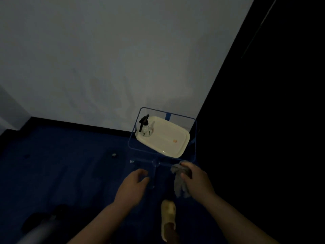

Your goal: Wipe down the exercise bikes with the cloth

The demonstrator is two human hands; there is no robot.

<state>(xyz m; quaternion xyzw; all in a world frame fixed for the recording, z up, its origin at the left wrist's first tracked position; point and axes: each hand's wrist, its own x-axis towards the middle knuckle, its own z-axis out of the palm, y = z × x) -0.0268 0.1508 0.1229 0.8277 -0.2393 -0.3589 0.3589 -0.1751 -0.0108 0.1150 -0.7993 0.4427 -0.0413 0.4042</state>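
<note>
The room is dim. My right hand (195,176) grips a crumpled grey cloth (179,182) that hangs down from my fingers, just below the front corner of a blue wire stand (135,127). My left hand (133,185) is beside it to the left, fingers loosely curled and holding nothing, close to the stand's lower frame (154,169). A clear spray bottle (146,128) with a black trigger stands at the left end of a cream tray (182,148) on the stand. No exercise bike is recognisable in view.
A white wall fills the upper left and meets a black wall on the right. The floor is dark blue. My foot in a pale yellow slipper (168,217) is below the hands. Dark objects (44,219) lie on the floor at lower left.
</note>
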